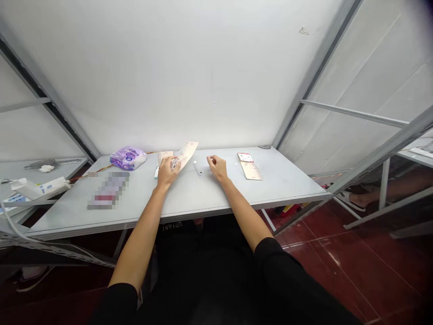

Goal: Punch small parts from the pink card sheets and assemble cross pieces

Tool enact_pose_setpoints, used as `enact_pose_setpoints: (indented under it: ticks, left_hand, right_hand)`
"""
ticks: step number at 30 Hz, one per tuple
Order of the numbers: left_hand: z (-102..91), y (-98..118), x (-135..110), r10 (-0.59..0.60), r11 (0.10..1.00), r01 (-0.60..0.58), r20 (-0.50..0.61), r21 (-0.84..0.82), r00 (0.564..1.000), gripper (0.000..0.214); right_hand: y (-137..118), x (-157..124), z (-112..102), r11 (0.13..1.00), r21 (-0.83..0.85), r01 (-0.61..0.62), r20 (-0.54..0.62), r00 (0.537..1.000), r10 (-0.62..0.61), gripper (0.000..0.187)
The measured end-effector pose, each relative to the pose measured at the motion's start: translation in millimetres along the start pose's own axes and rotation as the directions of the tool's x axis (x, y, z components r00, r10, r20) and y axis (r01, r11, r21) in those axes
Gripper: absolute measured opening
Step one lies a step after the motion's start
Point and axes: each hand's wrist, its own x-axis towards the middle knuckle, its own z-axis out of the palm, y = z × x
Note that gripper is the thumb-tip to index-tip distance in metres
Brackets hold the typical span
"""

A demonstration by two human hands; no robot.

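Observation:
My left hand (167,171) is closed on a beige paper packet (186,152), lifting its far end off the grey table (189,198). A second beige packet (164,156) lies flat just behind that hand. My right hand (218,167) rests on the table with fingers curled in a pinch; what it holds is too small to make out. Between the hands lie a thin grey strip (197,169) and a tiny white dot (195,162).
A card with a pink and white label (249,165) lies to the right. A purple tissue pack (128,157) sits at the back left, a blurred item (108,189) in front of it. A power strip (40,187) lies on the left bench. Someone's sandalled foot (352,198) shows at right.

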Motion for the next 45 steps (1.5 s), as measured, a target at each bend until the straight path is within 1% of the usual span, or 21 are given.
enact_pose_setpoints:
  ticks: [3, 7, 10, 12, 14, 16, 18, 22, 23, 25, 27, 30, 34, 36, 38, 40, 41, 42, 43, 44, 45]
  left_hand:
    - [10.0, 7.2, -5.4, 0.064, 0.997, -0.062, 0.041, -0.044, 0.997, 0.034]
    - [20.0, 13.6, -12.1, 0.226, 0.971, -0.215, 0.108, -0.103, 0.968, 0.033]
    - [21.4, 16.1, -14.9, 0.321, 0.944, -0.305, 0.146, -0.124, 0.936, 0.036]
    - [20.1, 18.2, -16.0, 0.374, 0.924, -0.355, 0.151, -0.140, 0.915, 0.039]
    - [18.1, 20.5, -16.5, 0.394, 0.916, -0.373, 0.147, -0.150, 0.907, 0.041]
    - [16.1, 22.2, -16.2, 0.365, 0.928, -0.349, 0.127, -0.134, 0.922, 0.040]
    - [14.4, 22.1, -14.9, 0.304, 0.950, -0.296, 0.086, -0.100, 0.949, 0.037]
    - [11.1, 16.7, -10.7, 0.193, 0.981, -0.193, -0.003, -0.035, 0.981, 0.032]
    - [9.9, 14.9, -9.6, 0.155, 0.988, -0.155, -0.023, -0.009, 0.988, 0.030]
    - [7.2, 11.6, -7.8, 0.063, 0.997, -0.059, -0.068, 0.053, 0.996, 0.028]
    - [4.3, 9.1, -6.3, -0.020, 0.995, 0.031, -0.116, 0.096, 0.993, 0.027]
    - [1.9, 6.6, -4.8, -0.088, 0.992, 0.102, -0.159, 0.078, 0.983, 0.028]
    - [4.3, 2.7, -3.2, -0.070, 0.997, 0.076, -0.162, 0.027, 0.984, 0.026]
    - [6.5, 0.1, -2.3, -0.041, 0.999, 0.042, -0.159, 0.008, 0.986, 0.025]
    - [8.2, -2.0, -1.5, -0.011, 1.000, 0.008, -0.157, -0.016, 0.987, 0.026]
    - [9.2, -2.5, -1.1, 0.029, 0.999, -0.034, -0.149, -0.035, 0.988, 0.026]
    - [9.6, -1.9, -1.3, 0.059, 0.997, -0.066, -0.140, -0.044, 0.988, 0.027]
    - [9.9, -0.8, -1.8, 0.103, 0.992, -0.111, -0.125, -0.055, 0.987, 0.028]
    - [10.3, 0.8, -2.7, 0.162, 0.983, -0.169, -0.098, -0.071, 0.982, 0.030]
    - [10.8, 2.6, -3.8, 0.229, 0.968, -0.234, -0.062, -0.092, 0.972, 0.031]
    - [11.6, 4.3, -5.1, 0.296, 0.948, -0.296, -0.017, -0.114, 0.955, 0.033]
  right_hand:
    - [-9.7, -6.4, 10.3, 0.994, 0.105, 0.028, 0.064, 0.997, -0.034, 0.034]
    - [-13.3, -10.2, 8.7, 0.986, 0.165, 0.007, 0.148, 0.988, -0.032, 0.033]
    - [-13.8, -10.4, 10.2, 0.979, 0.203, -0.034, 0.173, 0.985, -0.002, 0.032]
    - [-13.4, -9.5, 13.6, 0.961, 0.270, -0.064, 0.170, 0.985, 0.018, 0.031]
    - [-11.9, -7.7, 16.5, 0.936, 0.335, -0.106, 0.175, 0.983, 0.049, 0.032]
    - [-9.6, -5.4, 17.1, 0.920, 0.362, -0.150, 0.180, 0.980, 0.089, 0.032]
    - [-6.8, -2.8, 14.5, 0.909, 0.375, -0.181, 0.149, 0.980, 0.133, 0.033]
    - [-1.7, 1.4, 4.3, 0.896, 0.403, -0.186, 0.000, 0.979, 0.203, 0.043]
    - [-0.9, 1.9, 2.1, 0.899, 0.400, -0.181, -0.027, 0.978, 0.209, 0.042]
    - [-0.1, 2.3, -0.1, 0.911, 0.372, -0.179, -0.042, 0.977, 0.210, 0.031]
    - [0.2, 1.7, 1.0, 0.933, 0.309, -0.183, -0.005, 0.981, 0.194, 0.019]
    - [1.7, -0.4, 7.1, 0.974, 0.182, -0.136, 0.104, 0.988, 0.118, 0.013]
    - [6.2, -2.8, 14.3, 1.000, 0.025, 0.002, 0.195, 0.981, -0.007, 0.012]
    - [7.1, -2.9, 14.9, 0.997, -0.044, 0.063, 0.204, 0.978, -0.053, 0.013]
    - [5.2, -2.6, 13.7, 0.994, -0.067, 0.090, 0.190, 0.979, -0.075, 0.015]
    - [0.6, -2.7, 11.3, 0.999, 0.007, 0.053, 0.166, 0.985, -0.053, 0.021]
    - [-2.3, -3.1, 9.9, 0.996, 0.086, 0.004, 0.176, 0.984, -0.019, 0.027]
    - [-5.3, -3.6, 8.6, 0.981, 0.184, -0.066, 0.215, 0.976, 0.025, 0.034]
    - [-8.3, -4.2, 7.4, 0.946, 0.285, -0.154, 0.288, 0.955, 0.068, 0.041]
    - [-10.9, -4.9, 6.5, 0.894, 0.370, -0.254, 0.383, 0.918, 0.103, 0.046]
    - [-13.2, -5.5, 5.7, 0.829, 0.430, -0.358, 0.478, 0.869, 0.127, 0.048]
